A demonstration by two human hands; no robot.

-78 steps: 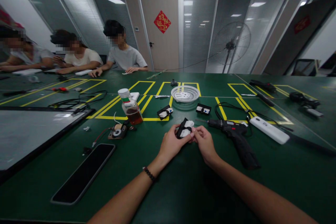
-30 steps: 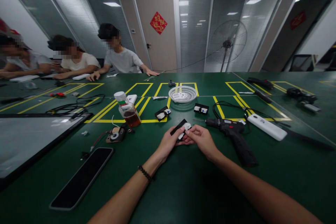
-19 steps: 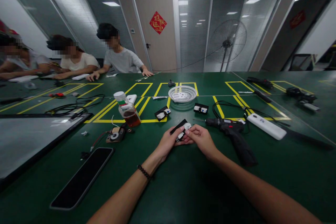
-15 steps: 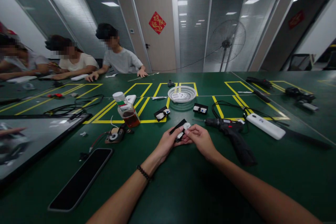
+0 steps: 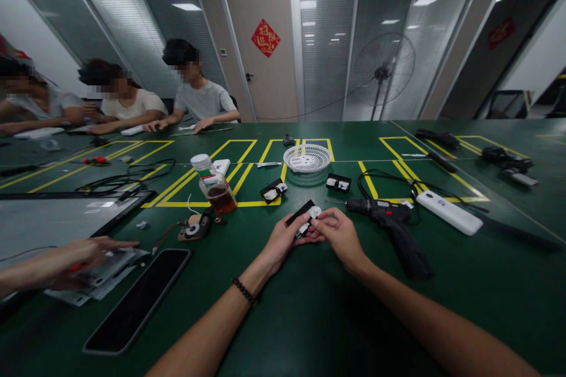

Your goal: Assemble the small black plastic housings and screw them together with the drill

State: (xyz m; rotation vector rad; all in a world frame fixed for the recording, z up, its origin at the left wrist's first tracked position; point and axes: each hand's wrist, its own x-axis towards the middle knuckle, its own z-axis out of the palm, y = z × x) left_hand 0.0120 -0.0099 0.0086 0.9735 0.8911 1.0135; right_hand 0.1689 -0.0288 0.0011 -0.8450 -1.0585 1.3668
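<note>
My left hand (image 5: 283, 239) is closed around a small flat black part (image 5: 302, 214) with white pieces on its face, held just above the table. A white round piece (image 5: 315, 212) shows at the part's upper right. Pinched at its lower edge are the thumb and fingers of my right hand (image 5: 338, 232); the fingertips partly hide what they grip. Two similar black-and-white parts lie beyond my hands, one to the left (image 5: 274, 191) and one to the right (image 5: 338, 182). Right of my right hand, a black cordless drill (image 5: 389, 218) lies on its side, its bit pointing left.
The green table (image 5: 283, 330) also bears a white basket (image 5: 307, 158), a bottle of amber liquid (image 5: 215, 185), a small motor-like unit (image 5: 194, 227), a phone (image 5: 139, 300) and a white power bank (image 5: 449, 212). Another person's hand (image 5: 95, 250) reaches over clear plastic packets at left.
The other person's hand at left has moved right and down, with plastic packets now beside the phone. A person across the table has drawn a hand leftward. My hands have barely moved.
</note>
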